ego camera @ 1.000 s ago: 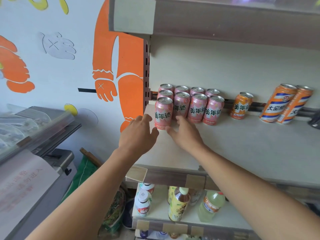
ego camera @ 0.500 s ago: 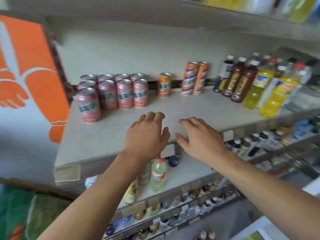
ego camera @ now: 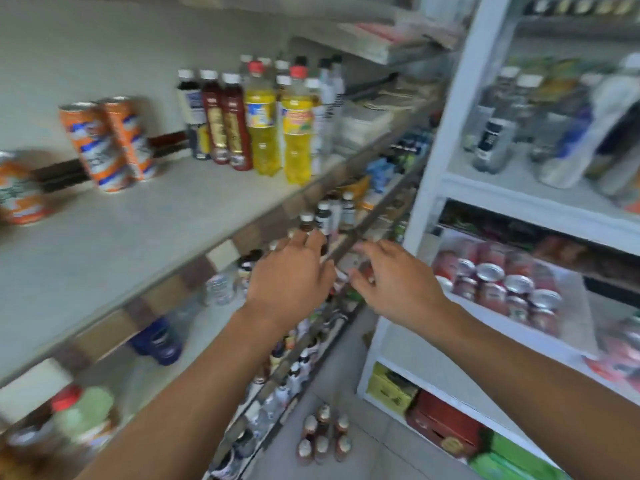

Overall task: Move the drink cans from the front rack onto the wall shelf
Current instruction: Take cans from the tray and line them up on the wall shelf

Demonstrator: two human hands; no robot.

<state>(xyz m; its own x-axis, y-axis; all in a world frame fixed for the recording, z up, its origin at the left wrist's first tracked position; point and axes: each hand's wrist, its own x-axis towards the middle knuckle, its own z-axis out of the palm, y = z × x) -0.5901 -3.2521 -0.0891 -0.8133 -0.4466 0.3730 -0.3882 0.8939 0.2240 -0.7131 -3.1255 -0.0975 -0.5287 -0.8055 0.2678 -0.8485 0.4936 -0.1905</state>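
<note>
Our left hand [ego camera: 289, 284] and right hand [ego camera: 394, 287] hung empty, fingers loosely spread, between the wall shelf [ego camera: 166, 216] and the white rack [ego camera: 485, 323]. The pink drink cans [ego camera: 498, 285] stood clustered at three o'clock. We judged them rigid, smooth, moderately heavy if full, best gripped around the mid-body.
</note>
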